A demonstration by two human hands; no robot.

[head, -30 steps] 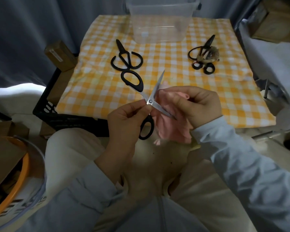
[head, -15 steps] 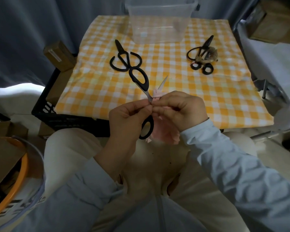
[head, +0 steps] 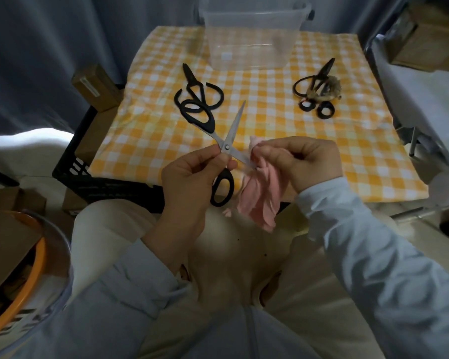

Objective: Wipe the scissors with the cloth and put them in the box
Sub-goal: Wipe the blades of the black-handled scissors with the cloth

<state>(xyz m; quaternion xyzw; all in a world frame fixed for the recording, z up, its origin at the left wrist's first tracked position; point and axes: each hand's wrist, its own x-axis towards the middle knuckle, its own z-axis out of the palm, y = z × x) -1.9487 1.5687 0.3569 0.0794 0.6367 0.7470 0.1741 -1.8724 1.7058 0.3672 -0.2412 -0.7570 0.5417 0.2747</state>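
The left hand [head: 189, 182] pinched the open scissors [head: 227, 147] at their pivot, above the lap. Their lower blade ran rightward into the pink cloth [head: 259, 200], around which the right hand's [head: 303, 161] grip was closed. The clear plastic box [head: 252, 40] stood straight ahead, at the worktop's [head: 283, 141] far edge.
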